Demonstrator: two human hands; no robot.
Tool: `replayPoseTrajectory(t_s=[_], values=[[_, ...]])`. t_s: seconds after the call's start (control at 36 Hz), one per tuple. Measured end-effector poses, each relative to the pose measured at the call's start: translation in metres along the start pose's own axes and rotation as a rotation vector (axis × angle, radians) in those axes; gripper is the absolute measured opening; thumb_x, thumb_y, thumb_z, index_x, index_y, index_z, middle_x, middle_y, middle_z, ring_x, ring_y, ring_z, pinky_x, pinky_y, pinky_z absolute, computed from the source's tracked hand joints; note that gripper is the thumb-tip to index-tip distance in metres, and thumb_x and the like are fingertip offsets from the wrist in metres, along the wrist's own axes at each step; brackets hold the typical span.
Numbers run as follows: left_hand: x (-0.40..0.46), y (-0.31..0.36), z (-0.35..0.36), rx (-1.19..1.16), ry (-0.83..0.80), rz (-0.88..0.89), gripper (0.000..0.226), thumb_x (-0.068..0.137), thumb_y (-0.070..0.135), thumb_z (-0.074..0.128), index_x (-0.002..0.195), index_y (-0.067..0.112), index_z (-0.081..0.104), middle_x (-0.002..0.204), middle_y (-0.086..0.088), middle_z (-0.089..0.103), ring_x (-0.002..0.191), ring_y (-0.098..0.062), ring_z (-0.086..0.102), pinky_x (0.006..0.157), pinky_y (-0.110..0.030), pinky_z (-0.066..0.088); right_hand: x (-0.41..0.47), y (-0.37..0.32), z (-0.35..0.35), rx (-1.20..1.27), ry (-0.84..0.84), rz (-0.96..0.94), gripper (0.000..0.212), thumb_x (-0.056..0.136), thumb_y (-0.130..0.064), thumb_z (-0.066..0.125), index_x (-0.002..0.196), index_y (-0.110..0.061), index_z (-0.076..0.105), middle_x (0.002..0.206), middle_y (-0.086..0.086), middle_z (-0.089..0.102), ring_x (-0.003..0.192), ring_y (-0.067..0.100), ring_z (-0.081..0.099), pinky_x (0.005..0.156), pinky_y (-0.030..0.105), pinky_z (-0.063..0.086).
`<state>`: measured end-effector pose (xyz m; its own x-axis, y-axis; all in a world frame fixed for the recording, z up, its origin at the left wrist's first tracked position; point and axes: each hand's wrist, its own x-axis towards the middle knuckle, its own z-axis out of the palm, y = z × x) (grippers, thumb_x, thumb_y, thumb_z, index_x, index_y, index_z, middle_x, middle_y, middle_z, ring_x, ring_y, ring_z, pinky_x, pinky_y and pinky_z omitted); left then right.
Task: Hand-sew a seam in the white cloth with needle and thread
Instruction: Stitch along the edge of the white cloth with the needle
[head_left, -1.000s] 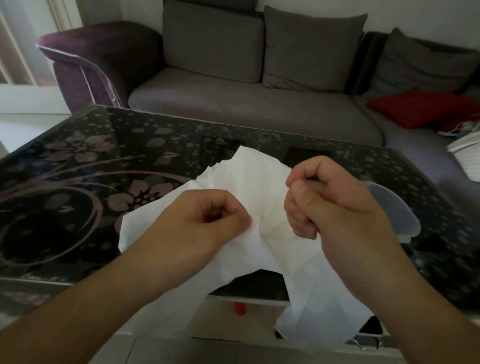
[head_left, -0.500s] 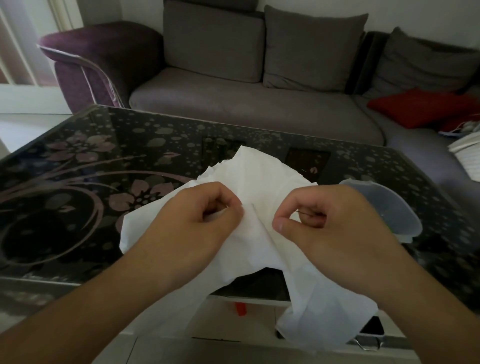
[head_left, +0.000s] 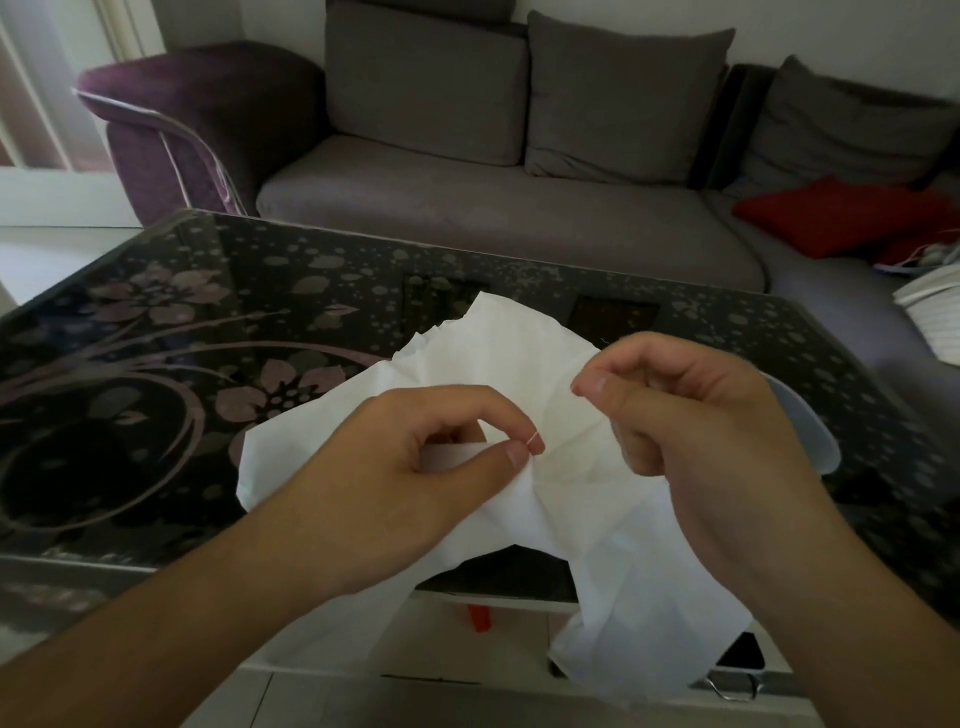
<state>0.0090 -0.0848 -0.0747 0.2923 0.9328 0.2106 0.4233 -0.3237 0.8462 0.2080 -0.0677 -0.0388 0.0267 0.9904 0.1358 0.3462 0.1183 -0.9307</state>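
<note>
**Over the glass table: both your hands pinch at the white cloth**

From the head camera, your left hand (head_left: 410, 467) sits over the crumpled white cloth (head_left: 519, 374), thumb and forefinger closed together on a fold of it. A short pale thread (head_left: 533, 439) shows right at those fingertips; whether a needle is there too is too fine to tell. Your right hand (head_left: 691, 415) is raised just beside the left, a little higher, thumb and forefinger pressed tip to tip as if on something thin, the other fingers curled beneath against the fabric. What that pinch has hold of cannot be made out.

The cloth lies partly on the dark glass table with a floral pattern (head_left: 156, 364), its near part hanging off the table's front edge below your right wrist. A pale translucent plastic lid (head_left: 810, 436) peeks out from behind your right hand. Beyond the table stands a grey sofa with square back cushions (head_left: 467, 208), with a red cushion (head_left: 831, 213) at its right end.
</note>
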Motion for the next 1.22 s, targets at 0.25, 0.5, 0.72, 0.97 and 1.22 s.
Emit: replayPoseTrajectory(t_s=[0.25, 0.5, 0.72, 0.97, 1.22], values=[[0.001, -0.003, -0.001, 0.037, 0.058, 0.001, 0.011, 0.096, 0.033, 0.067, 0.093, 0.038, 0.076, 0.071, 0.012, 0.064, 0.071, -0.004, 0.061, 0.064, -0.007, 0.043, 0.005, 0.009, -0.007, -0.056, 0.231, 0.055, 0.012, 0.094, -0.022, 0.071, 0.088, -0.031, 0.075, 0.064, -0.005, 0.064, 0.052, 0.004, 0.05, 0.058, 0.029, 0.044], [0.001, -0.003, 0.0, 0.053, 0.062, 0.008, 0.011, 0.095, 0.036, 0.064, 0.094, 0.038, 0.075, 0.073, 0.018, 0.065, 0.077, -0.003, 0.063, 0.065, -0.005, 0.042, -0.005, 0.0, 0.002, -0.244, -0.248, -0.147, 0.017, 0.092, -0.02, 0.073, 0.099, -0.035, 0.074, 0.051, -0.003, 0.047, 0.047, 0.005, 0.044, 0.05, 0.011, 0.041], [0.001, -0.004, 0.001, 0.056, 0.063, 0.007, 0.011, 0.095, 0.036, 0.065, 0.093, 0.039, 0.076, 0.073, 0.015, 0.067, 0.076, -0.005, 0.064, 0.064, -0.006, 0.043, -0.004, 0.006, 0.005, -0.345, -0.237, -0.192, 0.011, 0.089, -0.03, 0.076, 0.078, -0.033, 0.074, 0.047, -0.008, 0.046, 0.046, 0.006, 0.044, 0.048, 0.009, 0.039], [0.001, -0.006, 0.001, 0.129, 0.045, -0.048, 0.011, 0.095, 0.04, 0.066, 0.092, 0.043, 0.076, 0.092, 0.029, 0.072, 0.095, 0.004, 0.067, 0.075, -0.005, 0.045, -0.005, 0.009, 0.007, -0.368, -0.19, -0.206, 0.02, 0.092, -0.021, 0.073, 0.074, -0.029, 0.069, 0.052, -0.003, 0.051, 0.051, 0.009, 0.049, 0.056, 0.009, 0.045], [0.001, -0.007, 0.0, 0.121, 0.057, -0.041, 0.01, 0.094, 0.037, 0.067, 0.09, 0.04, 0.076, 0.091, 0.025, 0.074, 0.094, 0.001, 0.068, 0.078, -0.009, 0.049, -0.001, 0.008, 0.0, -0.162, 0.057, -0.02, 0.015, 0.095, -0.02, 0.069, 0.081, -0.024, 0.071, 0.062, 0.004, 0.062, 0.05, 0.006, 0.05, 0.057, 0.022, 0.045]])
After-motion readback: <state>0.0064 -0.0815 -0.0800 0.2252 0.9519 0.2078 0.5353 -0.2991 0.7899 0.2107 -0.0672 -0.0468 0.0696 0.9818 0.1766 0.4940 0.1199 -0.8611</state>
